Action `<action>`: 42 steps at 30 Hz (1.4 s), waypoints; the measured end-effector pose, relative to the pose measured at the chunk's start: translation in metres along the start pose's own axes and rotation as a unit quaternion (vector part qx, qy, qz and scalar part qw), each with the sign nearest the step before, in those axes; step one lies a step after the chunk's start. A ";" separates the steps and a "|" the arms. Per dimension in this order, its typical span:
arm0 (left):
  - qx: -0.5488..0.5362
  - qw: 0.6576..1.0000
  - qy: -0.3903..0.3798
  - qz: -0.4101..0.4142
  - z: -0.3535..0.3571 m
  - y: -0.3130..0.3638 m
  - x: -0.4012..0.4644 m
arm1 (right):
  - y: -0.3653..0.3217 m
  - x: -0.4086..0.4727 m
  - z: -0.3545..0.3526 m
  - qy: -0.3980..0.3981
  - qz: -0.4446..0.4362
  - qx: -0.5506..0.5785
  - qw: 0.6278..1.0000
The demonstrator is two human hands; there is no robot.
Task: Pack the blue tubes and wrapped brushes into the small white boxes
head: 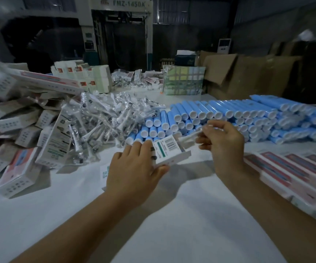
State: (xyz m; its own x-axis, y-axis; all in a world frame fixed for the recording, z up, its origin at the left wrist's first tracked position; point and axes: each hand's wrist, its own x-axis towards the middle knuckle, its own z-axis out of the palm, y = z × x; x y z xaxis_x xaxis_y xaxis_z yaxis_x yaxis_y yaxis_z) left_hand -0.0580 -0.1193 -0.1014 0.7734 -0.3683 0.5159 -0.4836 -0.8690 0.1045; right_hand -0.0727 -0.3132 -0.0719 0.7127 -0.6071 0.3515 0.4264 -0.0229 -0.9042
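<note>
At the centre of the frame, a person's left hand (134, 168) grips a small white box (169, 151) from the side, fingers curled over its barcoded top and thumb beneath, holding it just above the white surface (153, 224). The right hand (223, 143), wrist bent inward, pinches a wrapped brush (188, 138) at the box's open end. Both forearms reach in from the lower edge. Behind the hands lie stacked blue tubes (219, 114), right of centre, and a heap of wrapped brushes (104, 118), left of centre. Filled boxes (20, 130) pile up at the left edge.
</note>
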 end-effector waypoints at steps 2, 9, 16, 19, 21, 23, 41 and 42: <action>0.004 1.000 -0.001 -0.002 0.000 0.003 -0.001 | 0.004 -0.007 0.007 0.003 -0.026 -0.035 0.999; 0.006 1.000 0.011 -0.005 -0.001 0.006 0.002 | 0.011 -0.029 0.021 -0.095 -0.020 -0.080 0.992; -0.023 0.998 0.049 -0.027 0.000 0.000 0.007 | 0.004 -0.033 0.008 -0.006 -0.069 -0.083 0.994; -0.020 0.997 0.065 -0.045 0.001 -0.003 0.009 | 0.008 -0.045 0.009 -0.054 -0.095 -0.123 0.986; -0.016 0.996 0.067 -0.050 0.001 -0.003 0.009 | 0.011 -0.050 0.012 -0.087 -0.114 -0.147 0.979; -0.011 0.996 0.071 -0.048 0.002 -0.002 0.008 | 0.012 -0.053 0.014 -0.110 -0.107 -0.136 0.979; 0.020 0.998 0.065 0.001 -0.001 0.003 0.001 | 0.010 -0.054 0.017 -0.154 -0.037 -0.123 0.980; 0.024 0.997 0.067 0.004 -0.001 0.003 0.001 | 0.009 -0.052 0.017 -0.154 -0.038 -0.137 0.978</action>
State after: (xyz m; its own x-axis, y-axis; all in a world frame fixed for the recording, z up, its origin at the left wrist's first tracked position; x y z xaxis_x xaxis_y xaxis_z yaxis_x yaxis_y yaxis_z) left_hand -0.0592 -0.1224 -0.1001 0.7059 -0.3308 0.6263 -0.4670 -0.8822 0.0604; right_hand -0.0965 -0.2681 -0.0940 0.8366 -0.3286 0.4383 0.3493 -0.2963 -0.8889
